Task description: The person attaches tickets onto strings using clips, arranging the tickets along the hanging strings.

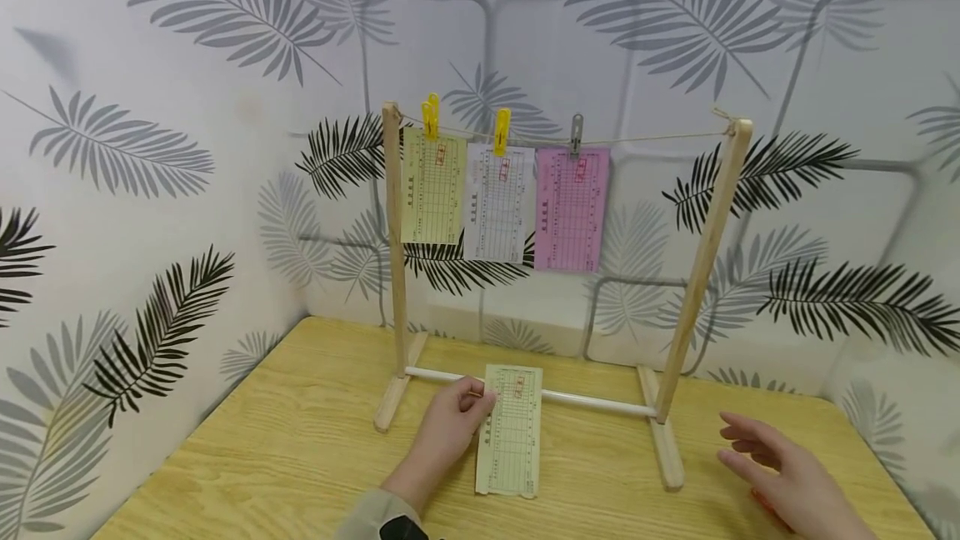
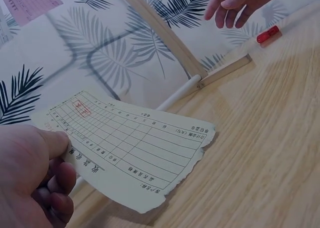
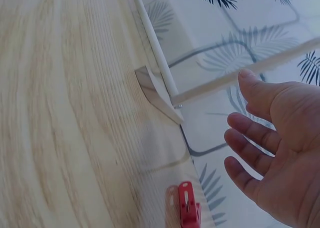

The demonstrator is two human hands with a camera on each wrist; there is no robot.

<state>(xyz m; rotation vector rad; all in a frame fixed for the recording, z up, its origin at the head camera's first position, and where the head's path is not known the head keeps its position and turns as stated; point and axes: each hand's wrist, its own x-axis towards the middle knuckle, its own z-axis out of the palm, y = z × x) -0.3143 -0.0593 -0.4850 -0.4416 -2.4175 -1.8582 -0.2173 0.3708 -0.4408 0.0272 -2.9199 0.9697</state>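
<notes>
My left hand point(image 1: 450, 432) pinches the left edge of a pale green receipt slip point(image 1: 512, 440) between thumb and fingers. In the left wrist view the slip point(image 2: 135, 148) shows a printed grid, a red stamp and a torn lower edge. My right hand point(image 1: 798, 477) is at the right of the table, its fingers loosely bent and holding nothing. Below it lies a red clothespin point(image 3: 188, 205), apart from the fingers in the right wrist view; the left wrist view shows the same red clothespin point(image 2: 268, 34) on the tabletop.
A wooden stand point(image 1: 705, 265) carries a string with a yellow slip point(image 1: 433, 198), a white slip point(image 1: 498, 211) and a pink slip point(image 1: 572, 219). Yellow clothespins point(image 1: 502, 132) and a grey clothespin point(image 1: 576, 136) hold them. A white rod point(image 1: 600, 401) joins the stand's feet near a leaf-patterned wall.
</notes>
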